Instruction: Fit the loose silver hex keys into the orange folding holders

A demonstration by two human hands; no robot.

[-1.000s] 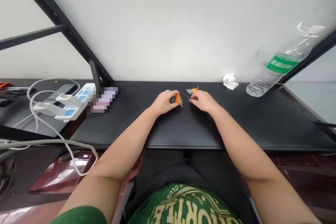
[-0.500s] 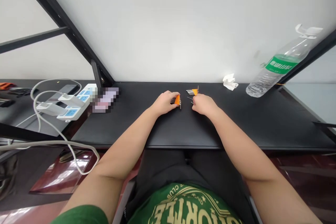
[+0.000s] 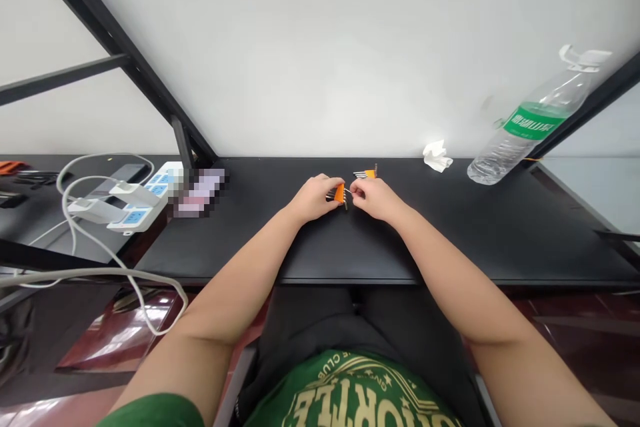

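Note:
My left hand [image 3: 316, 199] is closed around an orange hex key holder [image 3: 339, 193], gripped between thumb and fingers. Several metal keys run through the holder. Close to its right side, my right hand [image 3: 375, 198] pinches a thin hex key [image 3: 349, 191], whose tip points at the holder; whether the two touch is too small to tell. A second orange hex key holder [image 3: 370, 174] with several keys lies on the black table just behind my right hand, partly hidden by it.
At the right stands a clear plastic bottle [image 3: 533, 121] with a green label, beside a crumpled tissue [image 3: 437, 156]. A white power strip [image 3: 145, 203] with plugged-in chargers and a loose white cable [image 3: 125, 270] are at the left, near a pixelated phone-like object [image 3: 201, 192]. Black frame bars [image 3: 120, 40] rise there.
My right hand has moved left with the thin hex key, bringing its tip up to the holder in my left hand. The left hand has stayed almost in place.

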